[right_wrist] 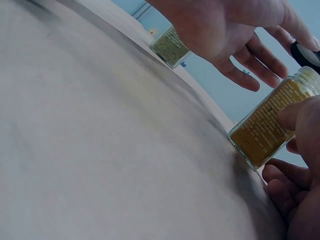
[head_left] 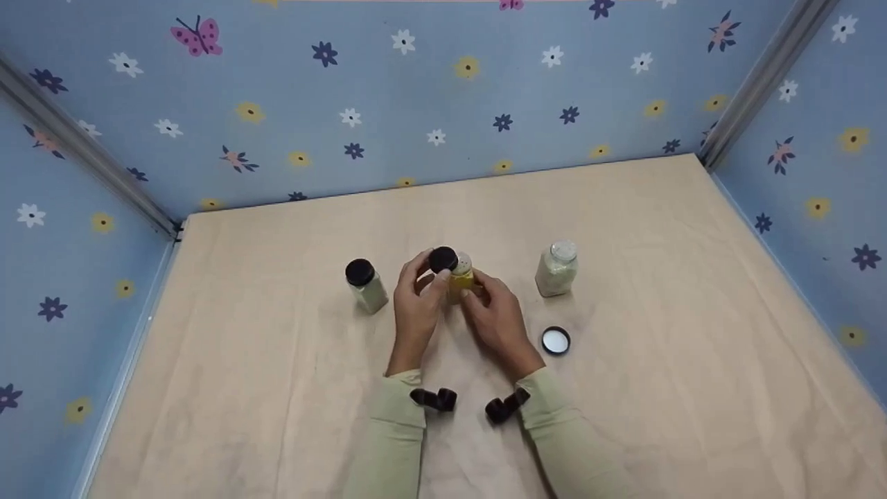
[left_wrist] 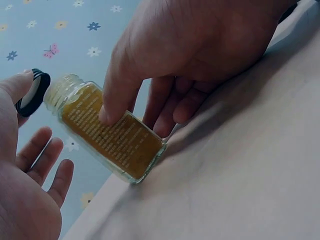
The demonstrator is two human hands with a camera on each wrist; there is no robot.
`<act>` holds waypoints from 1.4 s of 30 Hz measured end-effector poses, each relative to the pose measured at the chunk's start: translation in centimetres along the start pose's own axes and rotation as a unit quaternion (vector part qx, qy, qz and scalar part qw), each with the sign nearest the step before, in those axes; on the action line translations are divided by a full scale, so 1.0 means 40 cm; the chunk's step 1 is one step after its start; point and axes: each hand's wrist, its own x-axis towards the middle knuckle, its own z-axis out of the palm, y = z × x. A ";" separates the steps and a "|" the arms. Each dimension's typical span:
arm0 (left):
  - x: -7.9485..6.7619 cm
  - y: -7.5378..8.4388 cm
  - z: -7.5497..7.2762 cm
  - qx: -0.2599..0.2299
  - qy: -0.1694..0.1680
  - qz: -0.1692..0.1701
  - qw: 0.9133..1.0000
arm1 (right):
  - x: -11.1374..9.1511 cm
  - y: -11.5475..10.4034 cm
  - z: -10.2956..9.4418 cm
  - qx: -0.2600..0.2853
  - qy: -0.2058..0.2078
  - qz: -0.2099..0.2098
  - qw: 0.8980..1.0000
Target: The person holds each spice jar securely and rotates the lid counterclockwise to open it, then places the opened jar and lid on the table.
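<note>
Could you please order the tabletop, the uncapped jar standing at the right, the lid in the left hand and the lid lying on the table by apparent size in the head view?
1. Tabletop
2. Uncapped jar
3. Held lid and loose lid: too alike to rank

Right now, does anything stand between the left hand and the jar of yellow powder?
Only the black cap, which the left hand pinches beside the uncapped jar. I see nothing else between them; the right hand grips the jar.

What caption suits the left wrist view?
Left hand holds a black lid beside an uncapped glass jar the right hand grips.
</note>
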 end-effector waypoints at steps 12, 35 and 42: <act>-0.017 -0.001 -0.014 -0.027 0.020 -0.030 0.999 | -0.006 0.002 0.002 0.011 -0.005 0.016 1.000; -0.079 0.048 -0.060 0.016 0.028 -0.043 0.999 | -0.002 -0.007 0.007 0.013 -0.009 0.044 0.999; -0.101 0.046 -0.061 0.021 0.018 -0.052 0.998 | -0.004 -0.005 0.003 0.025 -0.003 0.033 0.999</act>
